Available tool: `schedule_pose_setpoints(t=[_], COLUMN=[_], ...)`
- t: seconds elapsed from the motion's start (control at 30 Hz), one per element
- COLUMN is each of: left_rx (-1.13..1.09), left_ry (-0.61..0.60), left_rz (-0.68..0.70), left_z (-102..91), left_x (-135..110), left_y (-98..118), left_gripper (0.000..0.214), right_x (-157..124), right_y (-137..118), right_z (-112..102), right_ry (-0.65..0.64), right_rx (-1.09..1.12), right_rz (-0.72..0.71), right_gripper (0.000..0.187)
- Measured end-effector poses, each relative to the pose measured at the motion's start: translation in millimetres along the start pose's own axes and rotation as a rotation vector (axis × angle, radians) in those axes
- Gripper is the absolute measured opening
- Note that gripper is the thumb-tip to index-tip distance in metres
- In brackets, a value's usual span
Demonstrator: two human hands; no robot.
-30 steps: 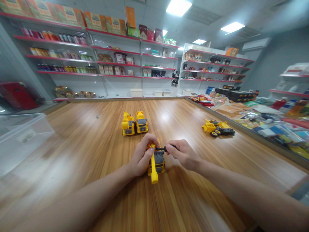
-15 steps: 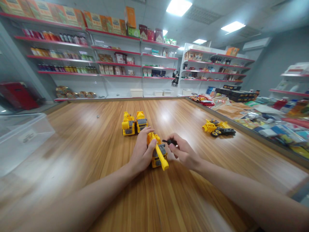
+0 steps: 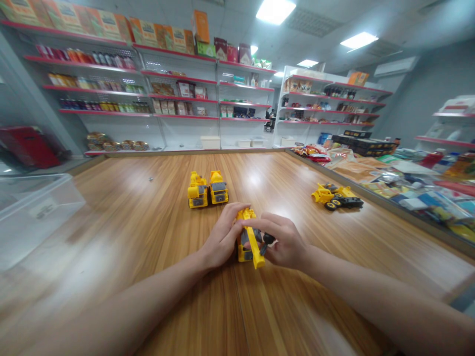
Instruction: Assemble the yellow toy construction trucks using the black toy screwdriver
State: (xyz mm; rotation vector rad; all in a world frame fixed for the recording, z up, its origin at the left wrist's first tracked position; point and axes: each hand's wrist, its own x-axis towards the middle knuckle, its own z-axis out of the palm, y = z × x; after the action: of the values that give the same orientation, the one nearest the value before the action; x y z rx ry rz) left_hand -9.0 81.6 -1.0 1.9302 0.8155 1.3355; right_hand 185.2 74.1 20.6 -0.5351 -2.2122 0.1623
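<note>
A yellow toy crane truck (image 3: 253, 242) with a dark grey cab roof stands on the wooden table in front of me, its long boom pointing toward me. My left hand (image 3: 223, 237) is wrapped round its left side. On the right side my right hand (image 3: 284, 240) is closed in on the truck, its index finger reaching across the boom. A small black screwdriver (image 3: 268, 239) is in the right hand's grip, close beside the boom. The fingers hide where its tip lies.
Two yellow toy trucks (image 3: 208, 190) stand side by side behind my left hand. A partly built yellow and black toy vehicle (image 3: 336, 197) is at the right. A clear plastic bin (image 3: 40, 207) stands at the left, and packaged goods (image 3: 404, 185) lie beyond the table's right edge.
Both hands and the toy crane truck have shifted slightly toward me and right. My right hand has brought the screwdriver in against the truck, and its index finger now extends over the boom.
</note>
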Motion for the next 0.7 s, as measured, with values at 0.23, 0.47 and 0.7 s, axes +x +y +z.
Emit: schedule_pose_setpoints(t=[0.23,0.47,0.7], left_rx=[-0.020,-0.044,0.137], left_ry=[-0.041,0.027,-0.025], left_rz=[-0.078,-0.122,-0.113], left_z=[-0.1,1.6,1.7], left_x=[0.5,2.5,4.7], left_y=[-1.5,-14.7,-22.3], left_gripper=[0.035,0.050,0.056], right_x=[2.0,3.0,-7.3], right_y=[1.5,12.3,40.1], right_z=[-2.1,-1.8,8.2], right_ry=[-0.098,-0.076,-0.012], right_rx=[-0.039,-0.097,-0.099], right_rz=[-0.116,0.050,0.273], right_gripper=[0.043,0.044,0.066])
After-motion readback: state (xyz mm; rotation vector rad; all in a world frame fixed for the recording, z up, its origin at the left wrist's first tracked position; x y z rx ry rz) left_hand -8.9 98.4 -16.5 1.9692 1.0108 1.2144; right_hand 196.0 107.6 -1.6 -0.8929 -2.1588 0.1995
